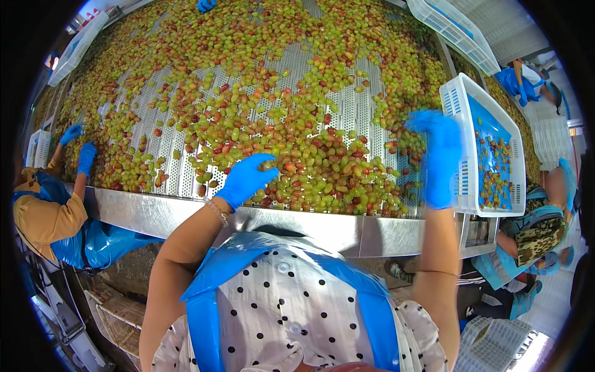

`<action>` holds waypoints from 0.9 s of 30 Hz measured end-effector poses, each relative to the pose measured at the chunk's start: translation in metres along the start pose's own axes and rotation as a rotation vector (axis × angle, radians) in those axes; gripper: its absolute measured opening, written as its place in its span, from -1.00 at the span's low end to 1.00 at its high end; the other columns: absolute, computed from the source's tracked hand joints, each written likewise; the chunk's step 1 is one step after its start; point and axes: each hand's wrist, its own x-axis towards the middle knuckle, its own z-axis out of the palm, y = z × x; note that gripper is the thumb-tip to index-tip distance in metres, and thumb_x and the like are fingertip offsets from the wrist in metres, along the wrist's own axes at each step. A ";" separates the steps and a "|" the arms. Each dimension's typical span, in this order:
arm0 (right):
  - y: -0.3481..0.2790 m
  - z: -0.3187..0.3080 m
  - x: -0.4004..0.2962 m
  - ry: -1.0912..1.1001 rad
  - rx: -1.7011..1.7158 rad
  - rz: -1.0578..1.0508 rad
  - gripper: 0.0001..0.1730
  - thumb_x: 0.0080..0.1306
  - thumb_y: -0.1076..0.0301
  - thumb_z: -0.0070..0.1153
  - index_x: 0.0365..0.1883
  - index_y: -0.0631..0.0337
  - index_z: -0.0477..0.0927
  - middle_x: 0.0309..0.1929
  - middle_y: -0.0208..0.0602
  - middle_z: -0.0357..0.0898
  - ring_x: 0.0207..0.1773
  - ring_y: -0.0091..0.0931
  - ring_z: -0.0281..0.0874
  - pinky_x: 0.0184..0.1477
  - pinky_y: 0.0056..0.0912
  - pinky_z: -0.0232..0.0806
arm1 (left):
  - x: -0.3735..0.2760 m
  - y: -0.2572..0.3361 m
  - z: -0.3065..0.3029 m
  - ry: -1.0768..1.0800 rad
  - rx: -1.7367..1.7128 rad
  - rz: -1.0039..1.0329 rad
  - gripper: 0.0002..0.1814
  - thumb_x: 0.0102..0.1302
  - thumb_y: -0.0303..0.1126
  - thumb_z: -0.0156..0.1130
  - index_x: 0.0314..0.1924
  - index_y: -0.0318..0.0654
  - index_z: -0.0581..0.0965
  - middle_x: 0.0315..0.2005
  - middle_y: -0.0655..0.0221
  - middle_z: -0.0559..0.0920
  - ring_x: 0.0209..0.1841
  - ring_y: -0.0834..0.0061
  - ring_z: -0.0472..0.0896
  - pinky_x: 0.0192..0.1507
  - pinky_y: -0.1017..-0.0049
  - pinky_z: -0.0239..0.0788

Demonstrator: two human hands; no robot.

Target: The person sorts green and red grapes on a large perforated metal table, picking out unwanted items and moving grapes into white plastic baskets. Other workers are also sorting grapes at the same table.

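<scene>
Loose green and red grapes (320, 172) lie spread over a perforated metal sorting belt (172, 174) in front of me. My left hand (246, 181), in a blue glove, is over the near part of the belt at the grapes' edge. Its thumb and forefinger are apart, with no grape visible between them. My right hand (439, 153), also blue-gloved, is raised at the right side of the belt, beside a white plastic crate (469, 202). Motion blurs it, so whether it holds anything is unclear. A blue liner (483, 121) and some scattered grapes are inside the crate.
A metal rim (307, 228) runs along the belt's near side. At left, a co-worker (51, 214) reaches over the grapes with both gloved hands. Another gloved hand (206, 4) shows at the far side. More white crates (458, 32) and several people (539, 232) are at right.
</scene>
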 end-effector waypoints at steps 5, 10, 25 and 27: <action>0.076 -0.140 0.018 0.250 -1.528 0.154 -0.56 0.34 0.15 0.23 0.07 0.27 0.60 -0.07 0.02 0.64 -0.01 -0.14 0.60 0.02 -0.08 0.45 | 0.026 -0.031 -0.019 0.182 -0.092 0.079 -0.48 0.31 -0.25 0.37 0.26 -0.10 0.53 -0.47 0.39 0.54 -0.44 0.62 0.57 -0.43 0.51 0.48; 0.077 0.023 0.010 -0.097 -0.697 0.145 -0.47 0.34 0.12 0.25 0.18 0.26 0.56 -0.04 0.03 0.62 0.00 -0.15 0.61 0.03 -0.12 0.46 | 0.022 -0.037 -0.043 0.219 -0.231 -0.027 -0.54 0.38 -0.20 0.32 0.27 0.01 0.55 -0.34 0.45 0.55 -0.31 0.64 0.58 -0.34 0.53 0.55; 0.215 0.278 0.115 -0.725 -0.763 0.428 -0.80 0.35 0.26 0.06 -0.16 0.09 0.65 -0.13 -0.10 0.68 -0.09 -0.11 0.65 -0.11 0.04 0.50 | -0.006 -0.036 -0.089 0.222 -0.469 -0.232 -0.62 0.50 -0.24 0.15 0.27 -0.07 0.56 -0.24 0.41 0.69 -0.31 0.62 0.70 -0.36 0.68 0.39; 0.217 0.285 0.119 -0.802 -0.747 0.446 -0.70 0.34 0.17 0.12 -0.07 0.11 0.65 -0.09 -0.07 0.68 -0.03 -0.12 0.66 -0.06 0.01 0.52 | -0.006 -0.035 -0.094 0.219 -0.483 -0.235 -0.63 0.52 -0.21 0.13 0.25 -0.08 0.57 -0.23 0.37 0.72 -0.30 0.59 0.70 -0.36 0.66 0.39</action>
